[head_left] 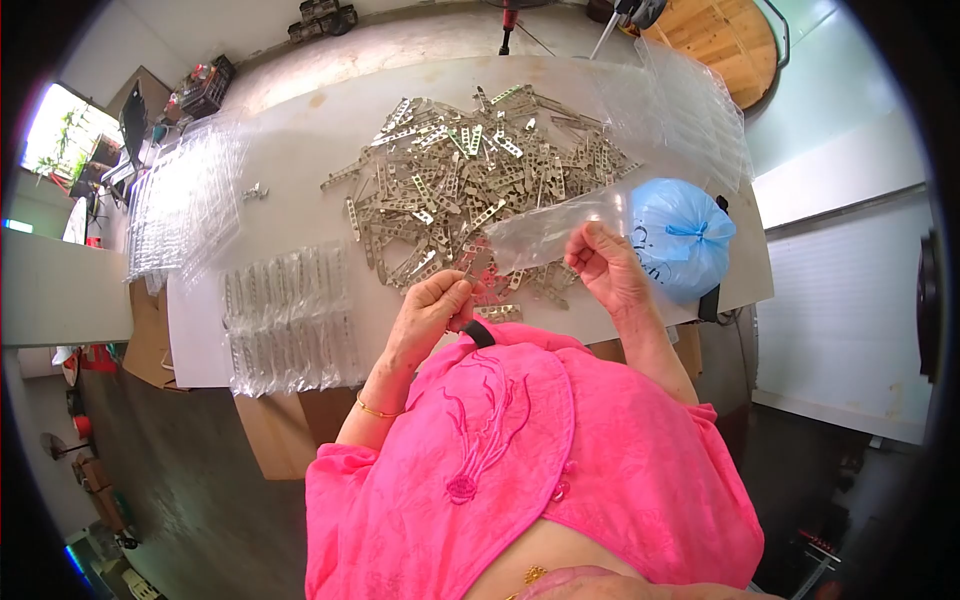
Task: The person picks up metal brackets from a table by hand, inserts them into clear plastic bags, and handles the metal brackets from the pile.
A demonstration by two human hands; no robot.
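A clear plastic bag (550, 232) stretches over the near right side of the metal pile. My right hand (607, 265) is closed, its thumb and fingers pinching the bag's near edge. Lower and to the left, my left hand (435, 312) is closed too, its fingertips together on what looks like a flat metal strip (478, 262), partly hidden by the fingers. Just beyond both hands spreads a large heap of perforated metal strips (470, 170), lying loose and crossing one another. A few strips (497, 313) lie close to my body at the table's near edge.
A tied blue bag (682, 240) sits right of my right hand. Packed clear sleeves of strips (285, 320) lie on the table (290, 140) at left. Clear plastic sheets (185, 200) hang over its left edge; more plastic (690, 105) lies at the far right.
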